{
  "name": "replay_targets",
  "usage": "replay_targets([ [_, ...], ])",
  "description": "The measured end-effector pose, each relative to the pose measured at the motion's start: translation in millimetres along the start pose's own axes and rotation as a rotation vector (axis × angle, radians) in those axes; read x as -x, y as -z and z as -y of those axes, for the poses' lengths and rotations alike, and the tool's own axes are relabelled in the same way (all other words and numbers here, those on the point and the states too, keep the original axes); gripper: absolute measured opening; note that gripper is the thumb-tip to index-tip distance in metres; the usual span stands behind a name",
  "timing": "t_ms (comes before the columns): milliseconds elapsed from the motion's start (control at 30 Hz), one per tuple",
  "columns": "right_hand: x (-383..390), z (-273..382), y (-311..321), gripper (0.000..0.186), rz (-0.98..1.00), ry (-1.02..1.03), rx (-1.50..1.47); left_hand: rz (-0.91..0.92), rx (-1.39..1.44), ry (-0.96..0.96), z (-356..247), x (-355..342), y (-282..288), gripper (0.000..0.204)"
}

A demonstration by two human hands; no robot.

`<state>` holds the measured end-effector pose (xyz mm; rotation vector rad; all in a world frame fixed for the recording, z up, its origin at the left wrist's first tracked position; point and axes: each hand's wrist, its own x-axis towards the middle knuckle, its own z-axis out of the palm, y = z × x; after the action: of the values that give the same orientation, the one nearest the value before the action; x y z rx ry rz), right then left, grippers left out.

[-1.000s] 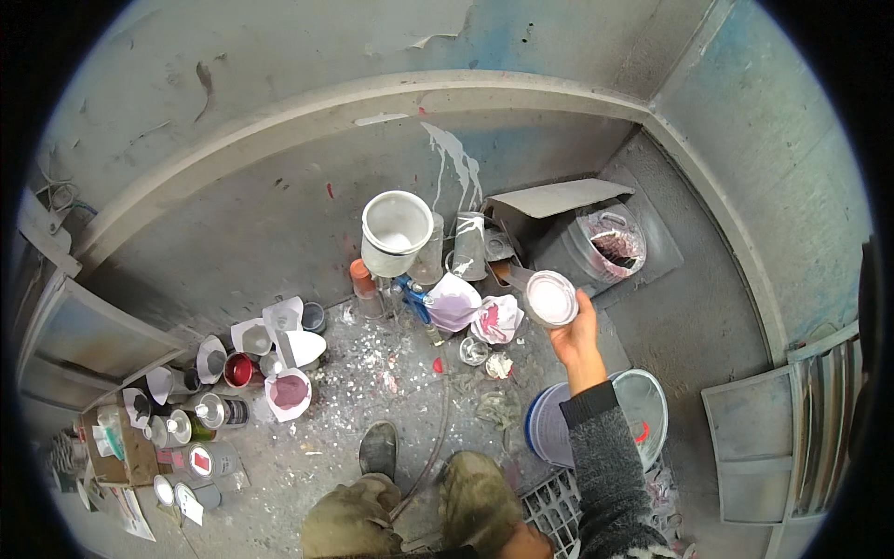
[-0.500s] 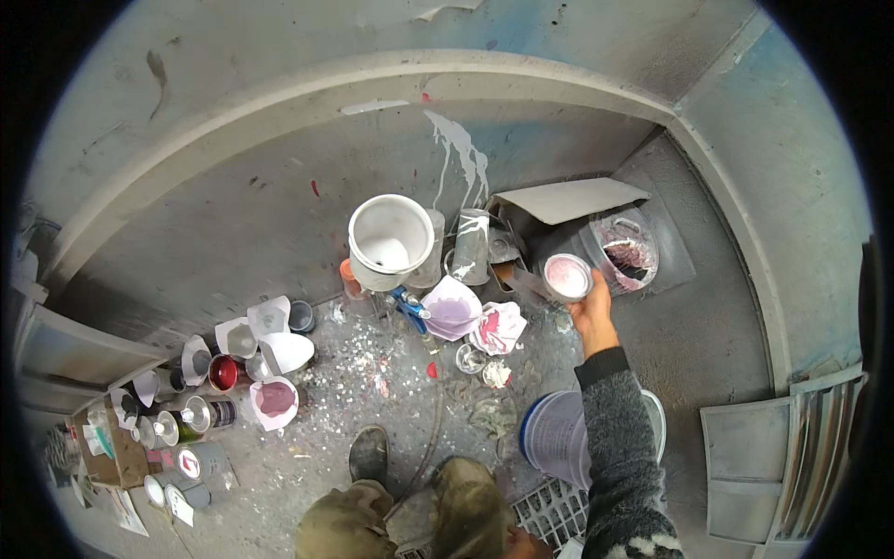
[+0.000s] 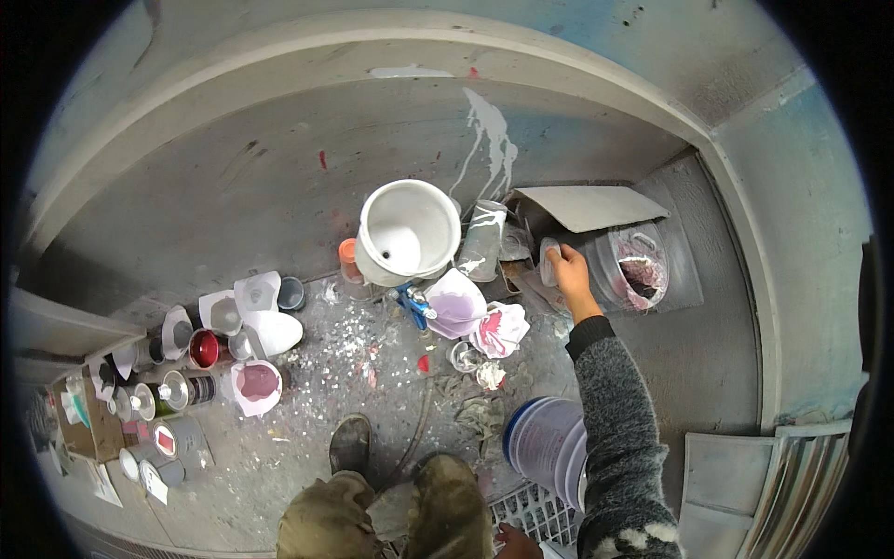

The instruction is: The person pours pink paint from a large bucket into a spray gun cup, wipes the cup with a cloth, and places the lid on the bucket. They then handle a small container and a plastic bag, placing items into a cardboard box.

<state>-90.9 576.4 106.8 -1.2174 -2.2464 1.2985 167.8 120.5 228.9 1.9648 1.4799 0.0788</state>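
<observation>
Out ahead and to the right, my right hand (image 3: 575, 279) grips a small translucent plastic cup (image 3: 550, 262). The cup is tilted, and what it contains is hidden from here. Part of my left hand (image 3: 518, 542) shows at the lower edge beside my knee; its fingers are mostly out of sight. Left of the held cup stands a spray gun (image 3: 414, 306) with blue parts and a large white cup (image 3: 410, 228) on top, a dark hole in its bottom. Paint-stained paper strainers, one lilac (image 3: 453, 304) and one with pink streaks (image 3: 500, 330), lie below it.
An open bucket (image 3: 641, 270) crusted with pinkish paint stands right of my hand. A translucent pail (image 3: 549, 447) is beside my right forearm. Paint cans, a red-filled cup (image 3: 207, 348) and more strainers crowd the left. A hose (image 3: 421, 424) crosses the speckled floor.
The held cup, which showed pinkish-white contents, has been tipped onto its side and moved slightly up and left with my right hand. The camera view has shifted a little.
</observation>
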Motion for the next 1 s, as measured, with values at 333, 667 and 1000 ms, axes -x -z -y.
replay_targets([
  [333, 35.2, 28.2, -11.6, 0.055, -0.008, 0.496, 0.496, 0.026, -0.07, -0.034, -0.9, 10.5, 22.5, 0.038],
  [667, 50.4, 46.3, -4.8, 0.055, 0.084, 0.503, 0.157, -0.144, -0.084, -0.007, -13.4, 14.8, -1.2, 0.037],
  [1000, 52.7, 38.0, 29.8, 0.05, -0.014, 0.232, -0.056, -0.086, -0.048, -0.032, -9.7, 26.4, 0.7, 0.03],
])
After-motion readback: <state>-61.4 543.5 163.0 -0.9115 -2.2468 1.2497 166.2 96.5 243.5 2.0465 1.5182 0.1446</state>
